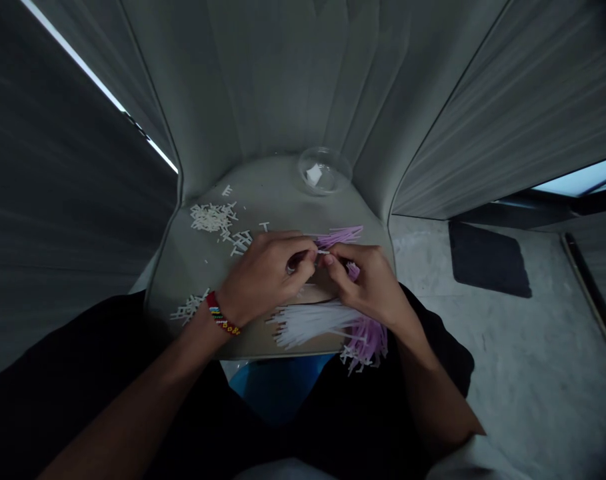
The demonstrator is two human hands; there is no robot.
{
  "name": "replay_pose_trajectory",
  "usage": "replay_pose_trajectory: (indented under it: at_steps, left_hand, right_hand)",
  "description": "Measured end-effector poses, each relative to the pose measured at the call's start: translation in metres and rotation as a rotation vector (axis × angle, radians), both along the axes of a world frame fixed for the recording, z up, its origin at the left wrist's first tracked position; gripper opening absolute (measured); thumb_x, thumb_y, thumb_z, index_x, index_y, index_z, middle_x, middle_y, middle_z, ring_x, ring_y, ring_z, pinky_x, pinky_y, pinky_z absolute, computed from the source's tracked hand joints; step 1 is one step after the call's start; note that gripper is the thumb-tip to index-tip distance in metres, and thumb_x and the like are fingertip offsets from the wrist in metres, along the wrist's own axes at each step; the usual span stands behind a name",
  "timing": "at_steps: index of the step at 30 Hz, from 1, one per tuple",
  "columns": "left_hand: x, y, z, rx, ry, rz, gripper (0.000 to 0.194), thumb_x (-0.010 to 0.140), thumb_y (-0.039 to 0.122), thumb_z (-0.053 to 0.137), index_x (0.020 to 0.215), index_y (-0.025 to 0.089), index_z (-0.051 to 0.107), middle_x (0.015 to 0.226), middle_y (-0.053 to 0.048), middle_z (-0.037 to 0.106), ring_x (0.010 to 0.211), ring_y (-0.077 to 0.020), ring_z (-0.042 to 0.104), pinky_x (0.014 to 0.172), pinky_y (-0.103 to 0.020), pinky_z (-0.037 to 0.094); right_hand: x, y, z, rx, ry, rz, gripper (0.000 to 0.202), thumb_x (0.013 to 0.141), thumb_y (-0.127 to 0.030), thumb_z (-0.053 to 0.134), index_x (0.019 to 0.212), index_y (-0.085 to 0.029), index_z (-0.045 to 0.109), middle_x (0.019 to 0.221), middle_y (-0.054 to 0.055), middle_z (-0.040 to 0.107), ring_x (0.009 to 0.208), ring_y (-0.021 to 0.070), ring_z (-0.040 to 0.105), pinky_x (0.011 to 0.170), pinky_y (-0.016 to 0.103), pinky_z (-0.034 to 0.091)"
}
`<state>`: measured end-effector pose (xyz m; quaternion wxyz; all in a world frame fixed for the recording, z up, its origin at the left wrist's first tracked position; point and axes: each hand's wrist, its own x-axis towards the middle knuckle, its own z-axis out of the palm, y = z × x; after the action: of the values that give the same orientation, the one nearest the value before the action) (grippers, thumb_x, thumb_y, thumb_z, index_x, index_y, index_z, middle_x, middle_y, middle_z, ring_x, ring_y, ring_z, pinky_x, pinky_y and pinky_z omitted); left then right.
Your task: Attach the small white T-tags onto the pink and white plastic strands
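Our left hand (270,270) and right hand (365,277) meet above the chair seat (287,183), both grasping one small white piece (323,251) between thumb and forefinger. Its long axis runs left to right, roughly level, its left end at our left fingertips and its right end at our right fingertips; only the short middle shows between them.

We reach in from the near side, forearms slanting toward each other, backs of the hands up, fingers curled. A beaded bracelet (223,317) circles our left wrist.

Just beyond the fingertips, loose pink sticks (345,235) lie left to right. Nearer to us, a white bundle (313,325) stretches the same way, its flared ends to the left, while a pink bundle (367,340) beside it points its white tips toward us past the seat's near edge. Left of our left hand we see a far heap of white bits (213,218) and a near heap (190,307). A clear bowl (337,181) stands at the far right, holding a white scrap (313,175).
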<state>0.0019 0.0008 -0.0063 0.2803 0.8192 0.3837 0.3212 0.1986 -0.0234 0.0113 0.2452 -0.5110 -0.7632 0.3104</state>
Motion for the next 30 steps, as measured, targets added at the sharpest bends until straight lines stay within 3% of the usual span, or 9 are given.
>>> replay_pose_trajectory:
  at_steps: [7, 17, 30]
  left_hand:
    - [-0.0014, -0.0006, 0.0010, -0.003, 0.018, -0.003, 0.015, 0.089, 0.009, 0.057, 0.083, 0.017, 0.068, 0.077, 0.002, 0.066, 0.073, -0.0128, 0.062, 0.072, -0.028, 0.042]
    - [-0.0007, -0.0013, 0.0022, -0.013, 0.025, -0.008, 0.015, 0.092, 0.011, 0.057, 0.083, 0.017, 0.068, 0.077, 0.003, 0.066, 0.074, -0.0121, 0.062, 0.073, -0.026, 0.043]
    - [-0.0018, -0.0028, -0.0031, 0.052, 0.010, 0.017, 0.015, 0.093, 0.013, 0.057, 0.087, 0.018, 0.070, 0.084, 0.000, 0.071, 0.078, -0.0128, 0.065, 0.076, -0.026, 0.046]
  right_hand:
    - [-0.0007, 0.0004, -0.0007, -0.016, 0.025, 0.010, 0.024, 0.102, -0.028, 0.050, 0.093, -0.018, 0.070, 0.072, -0.002, 0.064, 0.066, 0.0122, 0.055, 0.065, 0.026, 0.037]
    - [0.0034, 0.0018, -0.0030, -0.018, 0.031, 0.032, 0.027, 0.103, -0.030, 0.051, 0.088, -0.018, 0.071, 0.070, -0.002, 0.063, 0.064, 0.0116, 0.054, 0.064, 0.026, 0.035]
    - [-0.0001, 0.0016, -0.0046, -0.056, 0.103, 0.013, 0.028, 0.102, -0.025, 0.051, 0.076, -0.018, 0.061, 0.065, -0.004, 0.056, 0.060, 0.0093, 0.049, 0.062, 0.024, 0.034]
